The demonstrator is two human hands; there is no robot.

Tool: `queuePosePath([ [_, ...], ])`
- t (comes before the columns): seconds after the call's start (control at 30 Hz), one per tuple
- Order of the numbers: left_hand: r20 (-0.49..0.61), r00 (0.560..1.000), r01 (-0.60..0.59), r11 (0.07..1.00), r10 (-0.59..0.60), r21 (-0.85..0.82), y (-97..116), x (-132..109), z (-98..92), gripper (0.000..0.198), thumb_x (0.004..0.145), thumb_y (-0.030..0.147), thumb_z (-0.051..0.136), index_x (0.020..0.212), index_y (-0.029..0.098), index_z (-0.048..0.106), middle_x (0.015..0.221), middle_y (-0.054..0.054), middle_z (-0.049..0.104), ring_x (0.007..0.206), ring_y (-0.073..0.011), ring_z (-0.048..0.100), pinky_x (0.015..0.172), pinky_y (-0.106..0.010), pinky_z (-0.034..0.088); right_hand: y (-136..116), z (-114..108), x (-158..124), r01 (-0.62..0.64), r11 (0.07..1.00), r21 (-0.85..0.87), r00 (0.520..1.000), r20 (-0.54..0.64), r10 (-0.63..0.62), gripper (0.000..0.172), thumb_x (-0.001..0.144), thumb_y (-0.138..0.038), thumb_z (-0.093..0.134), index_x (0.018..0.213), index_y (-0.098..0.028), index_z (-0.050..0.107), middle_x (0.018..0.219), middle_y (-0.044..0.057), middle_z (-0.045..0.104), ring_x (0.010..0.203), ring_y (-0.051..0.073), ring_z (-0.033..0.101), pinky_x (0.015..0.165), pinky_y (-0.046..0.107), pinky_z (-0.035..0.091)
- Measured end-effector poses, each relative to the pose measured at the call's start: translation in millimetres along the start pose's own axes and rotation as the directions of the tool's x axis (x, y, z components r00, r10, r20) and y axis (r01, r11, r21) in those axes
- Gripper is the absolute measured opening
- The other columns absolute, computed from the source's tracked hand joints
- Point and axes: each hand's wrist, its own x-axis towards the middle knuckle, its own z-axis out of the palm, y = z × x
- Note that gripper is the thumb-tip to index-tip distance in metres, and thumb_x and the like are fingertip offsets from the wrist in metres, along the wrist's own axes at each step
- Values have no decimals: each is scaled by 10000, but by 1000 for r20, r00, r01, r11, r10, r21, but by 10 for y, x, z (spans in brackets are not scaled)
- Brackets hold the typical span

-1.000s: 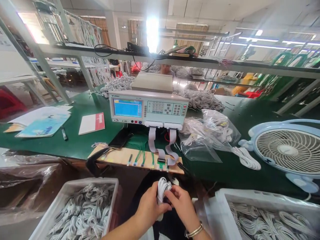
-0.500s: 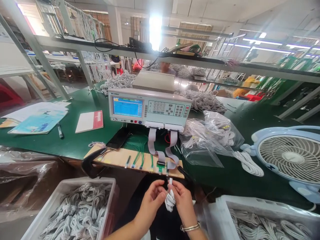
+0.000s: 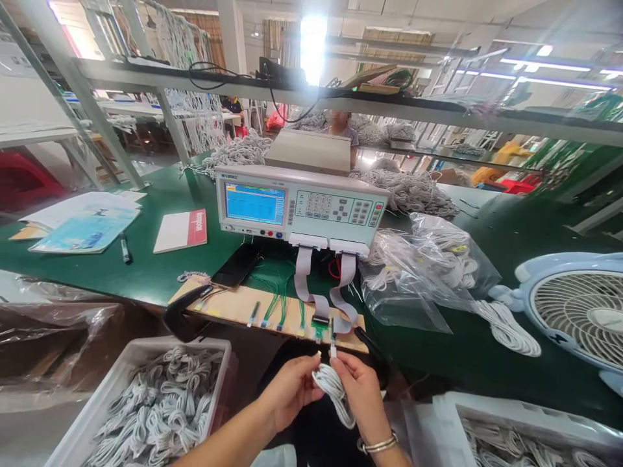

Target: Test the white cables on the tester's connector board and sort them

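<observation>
A coiled white cable point(image 3: 335, 392) hangs between my two hands, below the front edge of the wooden board point(image 3: 287, 322). My right hand point(image 3: 359, 388) is closed on it and pinches a white plug point(image 3: 333, 350), whose tip is at the board's edge by a small connector. Whether the plug is seated in it I cannot tell. My left hand point(image 3: 293, 390) pinches the cable's other end, with a small pale connector tip at the fingers. A green circuit board point(image 3: 319, 331) on the wooden board joins grey ribbon cables point(image 3: 304, 275) from the tester point(image 3: 302, 206).
White bins of coiled cables stand on the left point(image 3: 221, 363) and right point(image 3: 506, 405). Bagged cables point(image 3: 438, 259) and a fan point(image 3: 584, 311) sit to the right on the green table point(image 3: 418, 350). A black clamp point(image 3: 182, 314) grips the board's left end. A person point(image 3: 341, 133) is behind the tester.
Both hands have moved slightly; the plug in my right hand has come up to the board's edge. My left hand now pinches the other cable end. The view has shifted a little left.
</observation>
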Motion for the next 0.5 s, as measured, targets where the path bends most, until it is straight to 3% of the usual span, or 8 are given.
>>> queuePosePath([
  [0.17,-67,997,-45,999,45,10,38,27,-77,254,617,332,659,685,125,528,603,14,518,504,-36,458,509,-139,415,57,96,28,-115,959,259,992,-14,123,285,639,-334,668,829,-124,641,576,16,624,526,154,549,504,248,429],
  [0.23,-88,995,-50,999,51,13,51,32,-66,260,598,324,675,667,126,521,579,22,510,481,-28,445,500,-134,410,54,102,37,-105,960,260,993,-23,115,274,647,-343,655,812,-125,634,596,23,624,530,156,547,506,254,432],
  [0.3,-98,993,-66,997,69,33,47,49,-42,272,585,330,680,638,126,508,567,20,509,474,-33,446,489,-142,403,33,66,36,-45,991,130,999,-21,48,276,651,-355,644,813,-133,628,622,31,625,557,170,556,528,267,442],
  [0.37,-108,988,-102,993,108,53,23,79,-14,284,578,337,679,604,127,489,559,14,511,475,-46,453,484,-161,396,10,2,22,64,993,-104,997,-24,-66,274,653,-355,636,836,-153,626,664,35,626,601,183,561,558,276,447],
  [0.43,-128,978,-156,986,162,62,-15,115,17,290,571,336,677,582,131,473,543,14,508,475,-61,461,485,-182,390,2,-63,-6,177,929,-326,980,-27,-196,260,662,-349,623,854,-174,627,722,40,621,649,189,554,589,278,444],
  [0.5,-175,957,-224,973,230,51,-63,145,51,299,564,342,676,566,136,460,521,21,497,466,-69,459,487,-198,382,13,-103,-47,228,870,-438,964,-26,-265,251,676,-351,605,857,-179,628,719,39,607,641,181,539,583,271,440],
])
